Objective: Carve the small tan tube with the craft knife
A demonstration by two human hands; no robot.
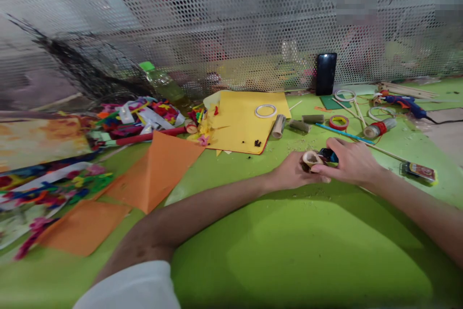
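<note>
My left hand (pixel 289 171) is closed round a short bamboo tube (pixel 310 158), its open end facing up and toward me. In my right hand (pixel 352 162) is a small tool with a dark blue handle (pixel 329 155); its thin metal part points at the tube's opening. The right thumb reaches across to the tube's near side. How deep the tip sits, and the tool's exact kind, I cannot make out. Pale shavings (pixel 307 145) lie scattered round the hands. Just beyond are more bamboo pieces (pixel 299 126) and a roll of red tape (pixel 339 122).
Left on the green table (pixel 271 251) lie orange sheets (pixel 148 174) and heaps of coloured pipe cleaners (pixel 141 116). Yellow card (pixel 238 121) holds a white tape ring (pixel 265 111). A phone (pixel 326 73) leans on the mesh partition (pixel 235 24). A blue glue gun (pixel 405 104) lies far right.
</note>
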